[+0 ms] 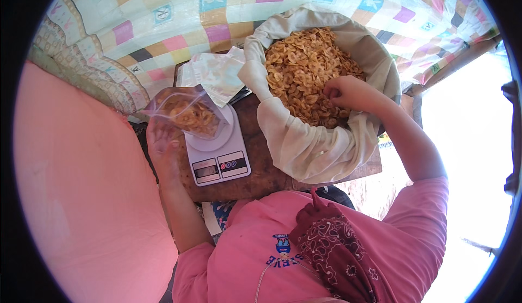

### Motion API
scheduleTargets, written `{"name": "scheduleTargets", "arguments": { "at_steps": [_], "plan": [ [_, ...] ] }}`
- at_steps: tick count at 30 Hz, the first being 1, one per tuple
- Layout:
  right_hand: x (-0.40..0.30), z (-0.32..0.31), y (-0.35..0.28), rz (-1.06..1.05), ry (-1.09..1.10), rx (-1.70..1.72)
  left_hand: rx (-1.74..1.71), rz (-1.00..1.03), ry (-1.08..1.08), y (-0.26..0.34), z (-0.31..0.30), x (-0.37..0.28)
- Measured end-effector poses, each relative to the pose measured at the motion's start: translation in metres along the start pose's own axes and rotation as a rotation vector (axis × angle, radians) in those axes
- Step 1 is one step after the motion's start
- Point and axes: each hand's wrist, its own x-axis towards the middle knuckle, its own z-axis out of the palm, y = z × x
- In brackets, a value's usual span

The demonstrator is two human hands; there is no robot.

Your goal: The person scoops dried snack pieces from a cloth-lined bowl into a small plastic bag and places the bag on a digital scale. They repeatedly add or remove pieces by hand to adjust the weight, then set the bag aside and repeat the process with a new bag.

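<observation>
My left hand (162, 137) is beside a clear zip pouch (195, 117), palm up, its fingertips partly behind the plastic. Banana-like chips fill the lower part of the pouch, and its zip mouth faces up and left. The pouch rests on the round plate of a white digital kitchen scale (239, 158), whose display is lit. My right hand (350, 93) reaches into a large cloth-lined container (299, 142). Its fingers curl down into the heap of thin brown chips (301, 68); whether they grip any is hidden.
Flat, unfilled pouches (218, 72) lie stacked behind the scale. All stand on a brown wooden table (261, 176). A patterned plastic sheet (183, 17) hangs at the back, and a pink cloth (89, 189) runs along the left. Bright light enters at the right.
</observation>
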Motion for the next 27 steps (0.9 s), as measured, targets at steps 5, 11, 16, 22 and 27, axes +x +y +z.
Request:
{"name": "scheduleTargets", "arguments": {
  "at_steps": [5,11,16,22,27],
  "plan": [
    [-0.005,-0.025,-0.003,-0.082,0.083,0.197,-0.034,-0.018,-0.008,0.009,0.002,-0.003],
    [0.016,-0.061,-0.072,-0.215,0.284,0.099,-0.059,-0.047,-0.001,0.010,0.016,-0.005],
    [0.047,-0.059,-0.179,-0.732,0.372,0.128,-0.078,-0.037,-0.046,0.016,0.030,-0.001],
    [0.079,-0.019,-0.247,-0.726,0.333,-0.176,0.030,-0.027,-0.036,0.034,0.024,-0.004],
    [0.085,-0.040,-0.212,-0.837,0.386,0.093,-0.055,-0.004,-0.077,0.026,0.028,-0.004]
  ]
}}
